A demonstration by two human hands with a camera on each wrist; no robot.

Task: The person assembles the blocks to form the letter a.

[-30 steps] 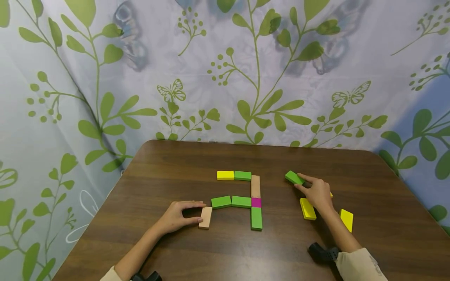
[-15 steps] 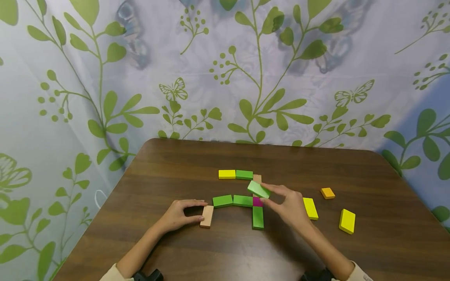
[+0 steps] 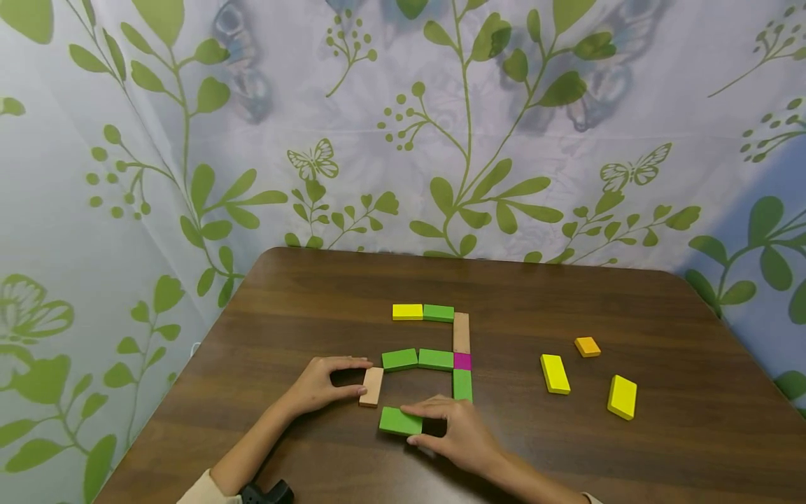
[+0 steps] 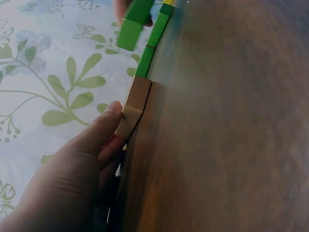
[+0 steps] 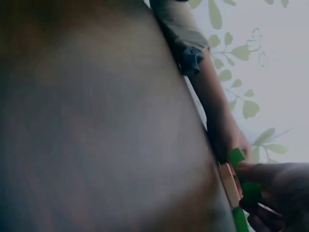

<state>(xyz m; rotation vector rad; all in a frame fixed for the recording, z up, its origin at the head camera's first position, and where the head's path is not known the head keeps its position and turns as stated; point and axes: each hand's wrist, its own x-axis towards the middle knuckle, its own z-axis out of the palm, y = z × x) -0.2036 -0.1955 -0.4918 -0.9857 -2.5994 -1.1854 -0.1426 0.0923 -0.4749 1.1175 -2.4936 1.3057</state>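
Observation:
In the head view my left hand point(image 3: 313, 386) pinches a plain wooden block point(image 3: 371, 387) between thumb and fingers, flat on the table at the left end of a row. My right hand point(image 3: 462, 437) grips a green block point(image 3: 400, 421) by its right end, just right of and nearer than the wooden one. In the left wrist view this green block point(image 4: 135, 26) appears raised off the table. Two green blocks point(image 3: 436, 360) run from near the wooden block to a magenta block point(image 3: 462, 361). Another wooden block point(image 3: 462, 332) lies behind the magenta, and a green block point(image 3: 462, 385), partly hidden, in front.
At the back, a yellow block point(image 3: 408, 312) and a green block point(image 3: 438, 313) form a short row leading to the wooden column. On the right lie two loose yellow blocks point(image 3: 555, 374) and a small orange block point(image 3: 588, 346). A leaf-patterned cloth point(image 3: 352, 175) hangs behind the table.
My right hand has carried the green block from the table's right side, leftward and nearer, to beside the left hand's wooden block. The left hand keeps its place on the wooden block.

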